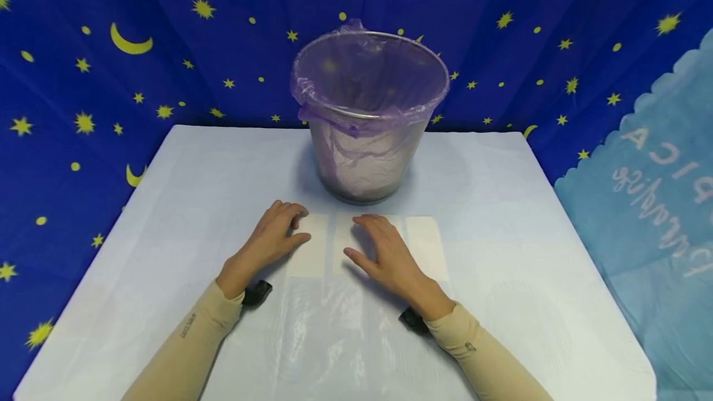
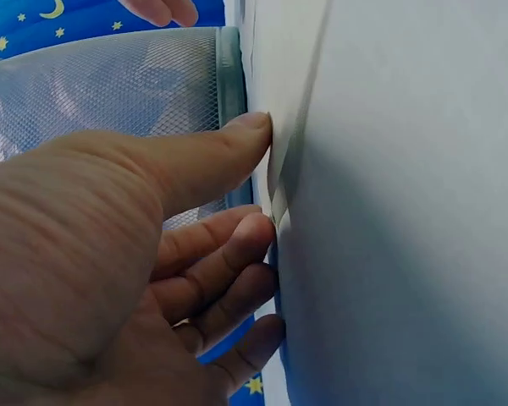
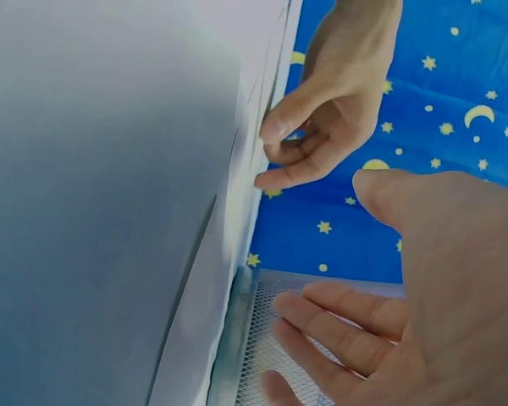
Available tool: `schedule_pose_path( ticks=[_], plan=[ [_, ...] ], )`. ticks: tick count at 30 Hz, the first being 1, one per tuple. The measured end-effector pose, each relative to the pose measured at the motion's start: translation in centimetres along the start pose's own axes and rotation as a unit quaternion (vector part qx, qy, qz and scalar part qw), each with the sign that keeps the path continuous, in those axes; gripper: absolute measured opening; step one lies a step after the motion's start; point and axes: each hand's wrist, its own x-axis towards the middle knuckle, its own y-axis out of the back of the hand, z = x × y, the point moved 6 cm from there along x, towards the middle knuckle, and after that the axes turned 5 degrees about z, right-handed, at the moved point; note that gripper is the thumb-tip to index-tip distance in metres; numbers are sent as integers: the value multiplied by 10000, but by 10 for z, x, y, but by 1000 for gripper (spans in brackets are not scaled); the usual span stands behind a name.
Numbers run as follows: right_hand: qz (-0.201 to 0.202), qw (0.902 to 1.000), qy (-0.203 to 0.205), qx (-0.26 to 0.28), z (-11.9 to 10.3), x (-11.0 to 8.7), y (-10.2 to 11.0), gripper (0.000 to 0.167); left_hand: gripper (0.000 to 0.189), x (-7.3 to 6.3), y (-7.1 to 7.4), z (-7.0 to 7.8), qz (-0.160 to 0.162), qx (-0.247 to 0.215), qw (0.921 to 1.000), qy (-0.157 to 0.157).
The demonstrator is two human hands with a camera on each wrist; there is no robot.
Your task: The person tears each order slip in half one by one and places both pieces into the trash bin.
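Note:
Three flat cream rectangular pieces, like paper or thin card, lie side by side on the white table: a left piece [image 1: 313, 255], a middle piece [image 1: 341, 255] and a right piece [image 1: 427, 246]. My left hand [image 1: 273, 234] is at the left piece, its thumb and bent fingers spread apart. In the left wrist view the thumb tip rests against that piece [image 2: 292, 127], whose edge bows slightly near the fingertips. Over the middle piece, covering part of it, is my right hand [image 1: 390, 255], thumb apart from the fingers and nothing between them.
A mesh wastebasket [image 1: 362, 166] lined with a purple plastic bag [image 1: 356, 73] stands behind the pieces. The white table [image 1: 501, 203] extends to both sides. Behind it hangs a blue star-and-moon curtain [image 1: 223, 48], with a light blue cloth [image 1: 657, 215] at right.

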Motion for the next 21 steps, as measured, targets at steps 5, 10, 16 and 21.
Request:
schedule_pose_path(
  ticks=[5,10,16,21],
  plan=[
    [-4,10000,21,-22,2,2,1,58,44,3,0,-1,-197,-98,9995,211],
    [34,9999,70,-93,2,3,2,59,34,4,1,-3,-199,-81,9996,197],
    [-28,10000,5,-73,3,3,0,57,31,2,2,-6,-6,-6,9998,188],
    [-169,9997,-86,-139,4,-1,-1,55,36,-2,0,-6,83,-15,9999,102]
  ],
)
